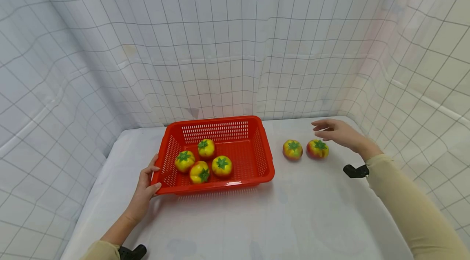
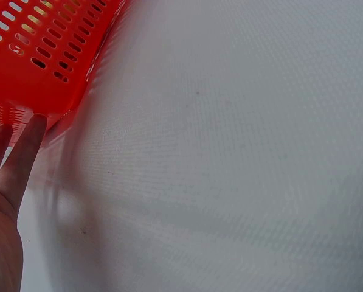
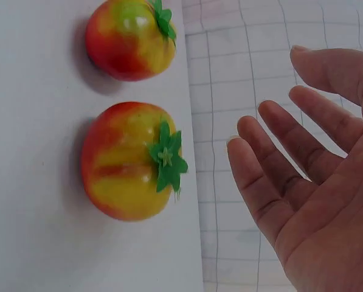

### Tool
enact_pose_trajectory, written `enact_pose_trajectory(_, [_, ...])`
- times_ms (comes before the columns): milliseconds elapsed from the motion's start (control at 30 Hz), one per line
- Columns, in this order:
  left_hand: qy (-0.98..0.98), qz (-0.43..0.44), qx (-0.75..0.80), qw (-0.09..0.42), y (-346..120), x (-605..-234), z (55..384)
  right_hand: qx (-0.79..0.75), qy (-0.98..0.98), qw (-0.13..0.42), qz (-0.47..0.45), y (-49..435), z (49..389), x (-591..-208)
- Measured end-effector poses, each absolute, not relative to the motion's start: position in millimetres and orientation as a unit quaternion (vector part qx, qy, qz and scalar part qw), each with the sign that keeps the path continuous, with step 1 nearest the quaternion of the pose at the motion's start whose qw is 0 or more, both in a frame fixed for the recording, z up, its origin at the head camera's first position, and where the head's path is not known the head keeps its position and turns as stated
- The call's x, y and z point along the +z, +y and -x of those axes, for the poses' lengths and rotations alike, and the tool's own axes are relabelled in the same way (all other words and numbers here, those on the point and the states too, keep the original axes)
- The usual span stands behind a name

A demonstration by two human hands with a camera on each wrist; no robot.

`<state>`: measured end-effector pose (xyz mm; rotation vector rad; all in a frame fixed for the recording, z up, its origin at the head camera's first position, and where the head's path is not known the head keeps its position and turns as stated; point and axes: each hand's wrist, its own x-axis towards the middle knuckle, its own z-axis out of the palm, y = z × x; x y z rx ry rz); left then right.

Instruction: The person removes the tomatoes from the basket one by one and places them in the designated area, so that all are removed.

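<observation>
A red plastic basket (image 1: 242,145) with slotted walls stands on the white table and holds several yellow-red tomato-like fruits (image 1: 222,166) with green star-shaped tops, gathered towards its left. At its left end, my left hand (image 1: 144,188) grips the rim near the front corner; in the left wrist view its fingers (image 2: 24,155) reach up against the basket's outside. Two more such fruits, a left one (image 1: 292,150) and a redder right one (image 1: 317,149), sit on the table right of the basket. Just above and behind the right one, my right hand (image 1: 339,132) hovers, fingers extended and holding nothing.
A white cloth-like surface covers the table (image 1: 293,219). Grid-patterned white curtains (image 1: 220,47) hang close behind it and on both sides. Dark straps with black devices (image 1: 356,171) sit on both wrists.
</observation>
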<state>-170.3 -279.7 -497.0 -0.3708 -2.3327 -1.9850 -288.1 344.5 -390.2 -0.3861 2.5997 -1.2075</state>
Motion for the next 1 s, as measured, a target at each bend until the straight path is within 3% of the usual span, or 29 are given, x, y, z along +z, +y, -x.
enact_pose_trajectory(300, [-0.758,0.117,-0.641,0.028,-279.6,-497.4,170.0,-0.409,0.891,0.110,0.165,305.7,292.9,-383.9])
enact_pose_trajectory(1000, [-0.757,0.126,-0.639,0.037,-282.4,-502.4,171.6,-0.380,0.877,0.154,0.250,215.6,297.3,-369.0])
